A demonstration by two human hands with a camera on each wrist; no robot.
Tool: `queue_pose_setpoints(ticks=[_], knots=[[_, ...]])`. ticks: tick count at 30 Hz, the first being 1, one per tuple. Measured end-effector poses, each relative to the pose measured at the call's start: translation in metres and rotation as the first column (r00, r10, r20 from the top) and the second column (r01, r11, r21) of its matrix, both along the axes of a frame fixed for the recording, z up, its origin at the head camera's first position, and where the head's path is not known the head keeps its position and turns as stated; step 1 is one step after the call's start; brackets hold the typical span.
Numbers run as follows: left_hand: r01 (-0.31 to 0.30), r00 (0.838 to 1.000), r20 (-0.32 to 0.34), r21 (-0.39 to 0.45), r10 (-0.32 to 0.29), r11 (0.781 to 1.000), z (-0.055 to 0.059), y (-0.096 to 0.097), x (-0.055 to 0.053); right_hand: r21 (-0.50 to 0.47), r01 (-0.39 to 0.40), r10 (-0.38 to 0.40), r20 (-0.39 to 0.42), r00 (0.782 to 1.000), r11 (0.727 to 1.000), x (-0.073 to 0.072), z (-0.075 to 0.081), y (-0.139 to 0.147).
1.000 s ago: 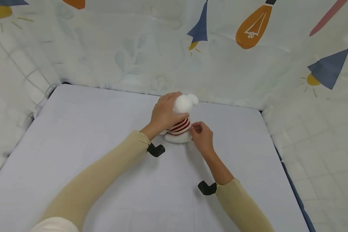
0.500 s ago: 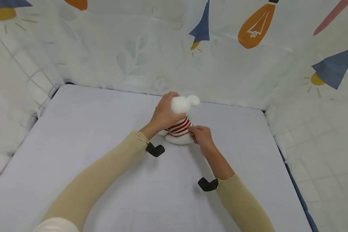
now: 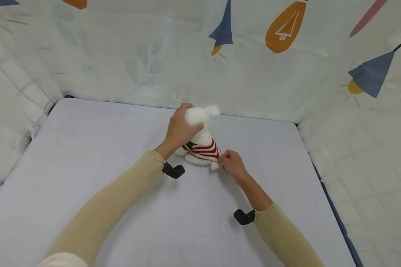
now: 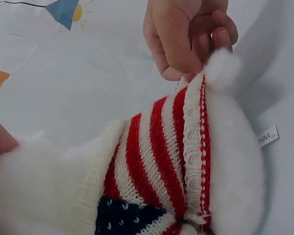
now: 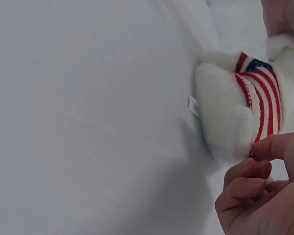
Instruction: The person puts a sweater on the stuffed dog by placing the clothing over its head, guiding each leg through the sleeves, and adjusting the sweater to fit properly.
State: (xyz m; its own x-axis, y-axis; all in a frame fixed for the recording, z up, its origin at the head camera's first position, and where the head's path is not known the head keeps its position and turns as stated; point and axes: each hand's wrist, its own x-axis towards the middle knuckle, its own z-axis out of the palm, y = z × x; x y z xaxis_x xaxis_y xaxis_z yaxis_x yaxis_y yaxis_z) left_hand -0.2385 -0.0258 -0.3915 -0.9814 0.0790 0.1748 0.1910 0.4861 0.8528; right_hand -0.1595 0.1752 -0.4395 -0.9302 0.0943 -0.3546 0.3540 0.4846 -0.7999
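Observation:
A white plush toy (image 3: 195,115) sits upright on the table, its back partly toward me. It wears a red-and-white striped knit sweater (image 4: 147,152) with a dark blue patch. My left hand (image 3: 179,129) grips the toy's head from the left, thumb across its back. With thumb and forefinger, my right hand (image 3: 233,163) pinches the sweater's hem on the right side and stretches the knit outward. Close under those fingers, a fluffy white tail (image 4: 223,68) shows in the left wrist view. A small white label (image 4: 268,136) sticks out at the toy's base.
The table (image 3: 137,218) has a white cover. A pale printed curtain (image 3: 120,55) stands behind its far edge and along both sides. Black wrist mounts (image 3: 244,217) jut from both sleeves.
The right hand has gone from the sweater's side to a pinch on its hem, drawing it down and right. More white fur shows below the head, above the stripes.

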Motion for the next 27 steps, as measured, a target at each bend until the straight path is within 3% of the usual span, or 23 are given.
queue_pose_setpoints(ticks=[3, 6, 8, 10, 12, 13, 16, 18, 19, 20, 22, 27], knots=[[0.047, 0.998, 0.031, -0.004, -0.046, 0.999, 0.000, -0.002, 0.000, -0.007, -0.003, 0.003, -0.031, 1.000, 1.000, -0.002, 0.001, -0.001], [0.077, 0.996, 0.053, -0.009, -0.076, 0.997, 0.001, -0.004, 0.000, 0.020, 0.010, -0.008, -0.128, 0.992, 1.000, -0.006, 0.003, -0.001], [0.084, 0.995, 0.062, -0.007, -0.083, 0.996, 0.002, -0.005, 0.001, 0.081, -0.015, 0.034, -0.238, 0.971, 0.997, -0.007, 0.006, -0.004], [0.086, 0.994, 0.067, -0.007, -0.086, 0.996, 0.003, -0.006, 0.001, 0.183, -0.074, 0.135, -0.353, 0.926, 0.980, -0.007, 0.011, -0.011], [0.084, 0.994, 0.070, -0.014, -0.083, 0.996, 0.005, -0.006, 0.002, 0.330, -0.158, 0.289, -0.401, 0.869, 0.931, -0.004, 0.015, -0.021], [0.080, 0.994, 0.071, -0.018, -0.078, 0.997, 0.005, -0.006, 0.002, 0.416, -0.197, 0.374, -0.400, 0.837, 0.888, -0.002, 0.018, -0.027], [0.063, 0.996, 0.073, -0.041, -0.060, 0.997, 0.005, -0.007, 0.002, 0.674, -0.247, 0.603, -0.362, 0.711, 0.697, 0.004, 0.020, -0.046], [0.054, 0.996, 0.075, -0.052, -0.050, 0.997, 0.005, -0.007, 0.002, 0.806, -0.193, 0.697, -0.333, 0.636, 0.560, 0.006, 0.019, -0.055], [0.053, 0.996, 0.077, -0.053, -0.049, 0.997, 0.005, -0.008, 0.001, 0.851, -0.136, 0.721, -0.333, 0.608, 0.507, 0.005, 0.017, -0.058], [0.051, 0.996, 0.077, -0.054, -0.047, 0.997, 0.005, -0.008, 0.001, 0.876, -0.081, 0.736, -0.346, 0.582, 0.476, 0.005, 0.015, -0.060], [0.049, 0.996, 0.080, -0.050, -0.045, 0.998, 0.005, -0.008, 0.001, 0.893, 0.005, 0.741, -0.376, 0.555, 0.449, 0.003, 0.011, -0.061], [0.050, 0.996, 0.071, -0.040, -0.048, 0.998, 0.005, -0.009, 0.002, 0.872, 0.085, 0.730, -0.454, 0.511, 0.482, 0.000, 0.004, -0.057]])
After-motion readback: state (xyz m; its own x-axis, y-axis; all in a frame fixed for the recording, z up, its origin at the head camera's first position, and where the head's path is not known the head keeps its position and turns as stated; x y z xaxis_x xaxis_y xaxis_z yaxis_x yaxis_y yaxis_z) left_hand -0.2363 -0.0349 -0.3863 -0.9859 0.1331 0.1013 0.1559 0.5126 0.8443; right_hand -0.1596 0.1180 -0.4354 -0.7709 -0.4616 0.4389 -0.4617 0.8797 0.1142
